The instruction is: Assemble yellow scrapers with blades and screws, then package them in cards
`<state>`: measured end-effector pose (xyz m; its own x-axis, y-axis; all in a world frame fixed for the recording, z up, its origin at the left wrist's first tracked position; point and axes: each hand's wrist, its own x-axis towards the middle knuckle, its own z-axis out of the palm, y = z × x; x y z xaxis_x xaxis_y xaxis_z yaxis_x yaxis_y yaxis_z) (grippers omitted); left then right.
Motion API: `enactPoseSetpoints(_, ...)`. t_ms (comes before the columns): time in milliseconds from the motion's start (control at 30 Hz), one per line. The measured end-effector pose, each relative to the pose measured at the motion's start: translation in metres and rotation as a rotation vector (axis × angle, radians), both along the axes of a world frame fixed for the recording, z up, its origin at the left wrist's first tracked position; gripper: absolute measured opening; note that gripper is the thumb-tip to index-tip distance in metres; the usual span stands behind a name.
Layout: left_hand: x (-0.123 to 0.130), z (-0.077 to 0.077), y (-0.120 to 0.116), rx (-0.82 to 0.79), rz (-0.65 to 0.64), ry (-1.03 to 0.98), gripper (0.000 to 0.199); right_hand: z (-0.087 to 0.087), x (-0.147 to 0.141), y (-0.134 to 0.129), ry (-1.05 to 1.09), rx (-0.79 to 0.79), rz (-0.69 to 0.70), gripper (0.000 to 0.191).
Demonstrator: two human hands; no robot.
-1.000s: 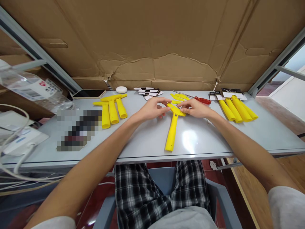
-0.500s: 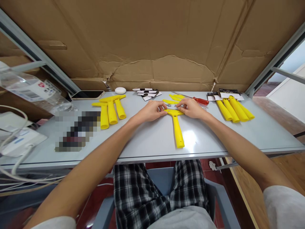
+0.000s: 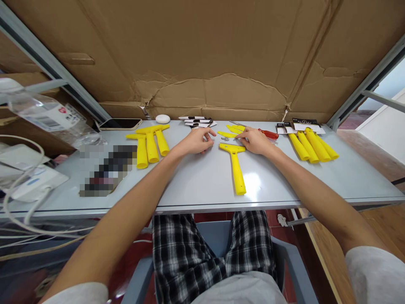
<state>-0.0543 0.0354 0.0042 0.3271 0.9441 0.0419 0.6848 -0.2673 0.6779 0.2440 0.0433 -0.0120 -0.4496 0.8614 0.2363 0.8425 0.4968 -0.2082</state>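
In the head view, brown cardboard (image 3: pixel 209 55) is standing behind the far edge of a pale worktop (image 3: pixel 193 185). A yellow T-shaped tool (image 3: pixel 238 171) is lying near the middle of the near edge, its handle pointing towards that edge. The left hand (image 3: pixel 198 141) is hovering or resting left of its head, fingers loosely parted and holding nothing visible. The right hand (image 3: pixel 257 141) is reaching towards small metal pieces (image 3: pixel 225 139) and a yellow strip (image 3: pixel 228 134); its fingers are bunching, and whether they are gripping anything is unclear. A red-handled screwdriver (image 3: pixel 268 134) is lying beyond it. Three yellow handles (image 3: pixel 152 147) are lying towards the left edge; four carded yellow handles (image 3: pixel 313 145) are lying towards the far right corner, their black-and-white cards (image 3: pixel 306 125) showing print too small to read. A bottle label (image 3: pixel 52 117) is showing a red heart and illegible lettering.
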Motion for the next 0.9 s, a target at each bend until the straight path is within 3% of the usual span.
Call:
enactPoseSetpoints(400,0.001,0.003,-0.002,0.043,-0.056,0.123,0.035,-0.005,0.007,0.009,0.062,-0.024,-0.009,0.020)
enactPoseSetpoints(700,0.005,-0.004,-0.003,0.284,-0.151,0.305,0.042,0.006,0.032,0.004,0.157,-0.015,0.055,0.020)
enactPoseSetpoints(900,0.019,-0.002,-0.019,0.451,-0.233,0.163,0.050,0.009,0.030,-0.002,0.170,-0.012,0.164,0.022)
